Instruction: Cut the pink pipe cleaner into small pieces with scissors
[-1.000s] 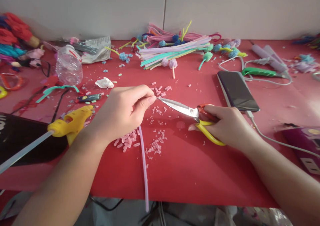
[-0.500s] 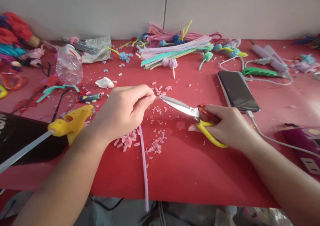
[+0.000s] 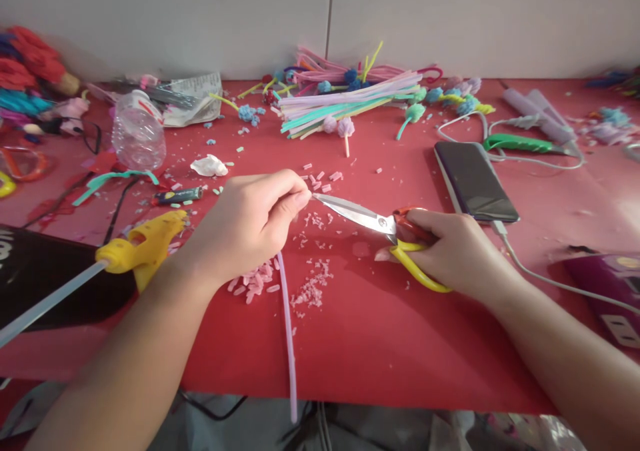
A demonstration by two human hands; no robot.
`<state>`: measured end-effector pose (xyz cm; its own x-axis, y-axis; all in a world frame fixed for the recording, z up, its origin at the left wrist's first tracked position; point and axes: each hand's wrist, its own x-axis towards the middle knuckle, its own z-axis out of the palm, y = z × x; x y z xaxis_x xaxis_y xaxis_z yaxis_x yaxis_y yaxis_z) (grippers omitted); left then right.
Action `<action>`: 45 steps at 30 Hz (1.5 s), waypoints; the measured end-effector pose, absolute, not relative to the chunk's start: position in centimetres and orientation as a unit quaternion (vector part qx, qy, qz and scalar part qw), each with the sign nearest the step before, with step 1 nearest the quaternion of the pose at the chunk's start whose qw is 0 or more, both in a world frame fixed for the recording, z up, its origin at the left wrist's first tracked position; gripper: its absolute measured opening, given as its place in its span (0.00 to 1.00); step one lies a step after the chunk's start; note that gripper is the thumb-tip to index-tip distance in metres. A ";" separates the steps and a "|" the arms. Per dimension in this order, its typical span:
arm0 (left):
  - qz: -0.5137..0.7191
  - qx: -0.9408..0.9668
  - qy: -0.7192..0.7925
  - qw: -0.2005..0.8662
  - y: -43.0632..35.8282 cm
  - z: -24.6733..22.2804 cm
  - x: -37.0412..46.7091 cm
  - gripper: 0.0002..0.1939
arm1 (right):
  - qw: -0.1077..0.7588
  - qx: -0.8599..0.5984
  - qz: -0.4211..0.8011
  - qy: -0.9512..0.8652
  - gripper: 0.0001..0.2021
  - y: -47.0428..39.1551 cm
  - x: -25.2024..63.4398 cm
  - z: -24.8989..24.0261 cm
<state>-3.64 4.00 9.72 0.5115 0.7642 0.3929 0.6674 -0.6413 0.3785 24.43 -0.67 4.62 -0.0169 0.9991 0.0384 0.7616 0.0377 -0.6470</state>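
My left hand point(image 3: 263, 218) is closed in a pinch over the table. A lilac pipe cleaner point(image 3: 287, 331) hangs from beneath it, past the table's front edge; its upper part is hidden by my palm. My right hand point(image 3: 450, 248) grips scissors point(image 3: 367, 219) with red and yellow handles. Their blades look nearly closed, and the tips reach my left fingertips. Small pink cut pieces point(image 3: 327, 176) lie just beyond the tips. A pile of pink pieces point(image 3: 256, 281) sits partly under my left hand, with finer pink scraps point(image 3: 313, 286) beside it.
A yellow glue gun point(image 3: 143, 241) lies left, near a battery point(image 3: 178, 196) and a plastic bottle point(image 3: 139, 131). Bundled pipe cleaners point(image 3: 350, 104) are at the back. Right are a phone point(image 3: 477, 181) on a cable, a green-handled cutter point(image 3: 520, 144) and a purple box point(image 3: 607, 291).
The scissors and my right hand have shifted slightly left, bringing the tips closer to my left fingertips, and the blades look more closed. My left hand has barely moved.
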 end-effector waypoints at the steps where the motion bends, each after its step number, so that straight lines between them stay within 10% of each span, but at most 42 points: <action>1: 0.270 0.865 0.414 0.092 4.0 9.7 -3.6 0.11 | 0.255 -0.654 0.232 -0.673 0.41 -0.7 24.4 4.7; 45: 0.271 0.868 0.402 0.111 3.8 10.0 -3.4 0.11 | 0.248 -0.657 0.247 -0.668 0.39 -0.8 24.6 4.4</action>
<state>-3.39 3.84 10.05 0.5301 0.7575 0.3811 0.6377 -0.6524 0.4096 24.64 -0.80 4.43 -0.0146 0.9999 0.0067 0.7546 0.0154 -0.6560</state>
